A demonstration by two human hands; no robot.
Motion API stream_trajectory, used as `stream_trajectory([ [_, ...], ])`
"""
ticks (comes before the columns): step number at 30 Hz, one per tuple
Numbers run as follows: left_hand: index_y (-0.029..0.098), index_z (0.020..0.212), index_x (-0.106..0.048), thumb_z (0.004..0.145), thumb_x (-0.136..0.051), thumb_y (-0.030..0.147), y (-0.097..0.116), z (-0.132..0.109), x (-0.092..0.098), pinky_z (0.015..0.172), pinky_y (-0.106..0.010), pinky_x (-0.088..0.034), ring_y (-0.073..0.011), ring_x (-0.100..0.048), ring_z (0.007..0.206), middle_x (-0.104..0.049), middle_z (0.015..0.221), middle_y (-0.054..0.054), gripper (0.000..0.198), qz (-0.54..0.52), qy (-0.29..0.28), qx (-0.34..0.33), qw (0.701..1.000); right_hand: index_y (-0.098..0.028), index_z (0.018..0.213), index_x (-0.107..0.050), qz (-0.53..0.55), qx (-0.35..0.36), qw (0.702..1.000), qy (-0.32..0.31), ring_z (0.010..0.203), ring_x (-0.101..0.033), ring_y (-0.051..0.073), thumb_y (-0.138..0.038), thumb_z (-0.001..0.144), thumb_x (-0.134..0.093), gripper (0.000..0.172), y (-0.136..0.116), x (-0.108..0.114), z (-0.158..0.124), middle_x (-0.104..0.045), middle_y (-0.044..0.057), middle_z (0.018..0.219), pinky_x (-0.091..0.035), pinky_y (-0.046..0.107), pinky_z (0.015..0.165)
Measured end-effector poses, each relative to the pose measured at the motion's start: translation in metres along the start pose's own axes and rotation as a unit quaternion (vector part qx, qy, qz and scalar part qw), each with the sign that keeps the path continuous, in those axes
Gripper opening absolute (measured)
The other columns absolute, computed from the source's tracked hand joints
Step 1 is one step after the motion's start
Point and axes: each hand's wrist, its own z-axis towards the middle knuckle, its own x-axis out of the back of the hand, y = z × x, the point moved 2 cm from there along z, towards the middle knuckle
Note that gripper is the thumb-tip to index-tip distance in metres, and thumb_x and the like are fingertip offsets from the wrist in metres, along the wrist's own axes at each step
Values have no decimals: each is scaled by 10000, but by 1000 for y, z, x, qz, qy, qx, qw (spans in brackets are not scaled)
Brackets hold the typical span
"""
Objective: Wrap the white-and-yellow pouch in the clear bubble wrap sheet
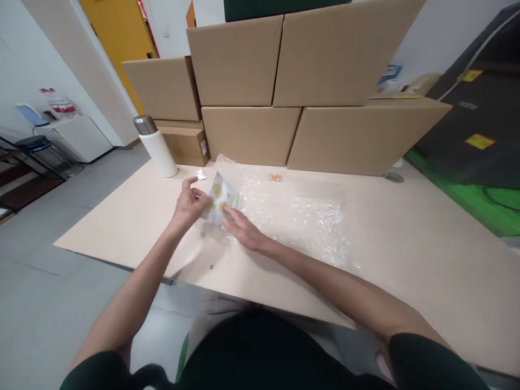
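A small clear-and-white packet (219, 190) with yellow round spots is held tilted above the table, left of centre. My left hand (190, 205) is closed in a pinch on its left edge, thumb against the front and index finger raised. On the packet's lower right side are the fingers of my right hand (244, 229), closed against it; its thumb is hard to make out. Crinkled clear bubble wrap (300, 216) lies flat on the table to the right of the packet. Beyond my left hand sits a small crumpled white scrap (201, 174).
Cardboard boxes (252, 135) are stacked along the back of the table (426, 260). A white bottle with a steel cap (159, 151) stands at the left rear. An orange piece (275, 177) lies by the wrap, and a tiny dark bit (212, 267) near the front edge.
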Motion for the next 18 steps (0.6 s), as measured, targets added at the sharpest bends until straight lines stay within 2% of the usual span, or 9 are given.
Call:
stream_trajectory([
  [2,176,1314,-472,760,-724,484,21,-13,-15,684,-282,-470,-167,-618,749,-653,842,-6,682,-86,-75,-32,993,-263,1483,-406,135,-38,990,21,1388,-447,275,-555,992,-401,572,2,8,-10,-432,95,1554,-411,466,1100],
  [4,152,1112,-628,842,-612,622,39,-25,-34,762,-299,-482,-192,-627,839,-675,893,-44,542,-96,-156,-60,981,-302,1431,-462,250,-77,965,35,1291,-540,268,-562,993,-385,514,5,17,-22,-517,69,1488,-506,442,980],
  [6,145,974,-695,913,-450,683,49,-34,-53,834,-325,-485,-224,-632,913,-684,947,-69,595,-60,-200,-79,975,-288,1310,-566,346,-119,929,57,1143,-623,252,-547,992,-387,447,11,27,-33,-638,72,1325,-549,404,874],
  [8,154,970,-722,959,-325,675,52,-38,-72,909,-363,-472,-251,-629,984,-680,1010,-84,655,2,-226,-107,968,-247,1138,-650,427,-164,885,90,964,-664,225,-507,975,-442,370,19,37,-45,-710,78,1098,-559,365,806],
  [10,175,986,-738,981,-255,649,50,-42,-89,975,-419,-435,-280,-605,1057,-666,1071,-98,678,88,-252,-137,954,-214,989,-681,458,-198,859,115,865,-659,211,-428,924,-542,263,27,47,-57,-712,77,954,-553,351,801],
  [12,202,986,-752,992,-221,629,45,-45,-102,996,-481,-398,-313,-570,1101,-655,1115,-105,681,183,-279,-152,930,-193,956,-687,426,-201,870,145,914,-655,222,-332,838,-632,190,33,59,-70,-709,87,976,-532,365,877],
  [13,220,995,-756,997,-222,614,42,-48,-108,993,-505,-385,-326,-553,1110,-648,1141,-104,664,226,-289,-158,917,-188,991,-686,386,-195,883,180,987,-647,237,-303,798,-658,226,35,67,-76,-704,97,1042,-513,381,928],
  [16,274,1065,-758,1008,-286,553,41,-58,-118,963,-536,-371,-333,-516,1094,-622,1204,-93,551,307,-304,-197,880,-219,1228,-622,204,-150,918,307,1229,-553,279,-334,768,-676,477,35,88,-86,-611,107,1322,-439,435,1047],
  [18,287,1096,-755,1007,-340,497,41,-63,-120,954,-541,-371,-333,-499,1093,-611,1224,-96,474,323,-308,-227,866,-238,1345,-556,113,-109,939,306,1300,-505,292,-395,800,-647,575,32,92,-83,-552,109,1414,-416,458,1071],
])
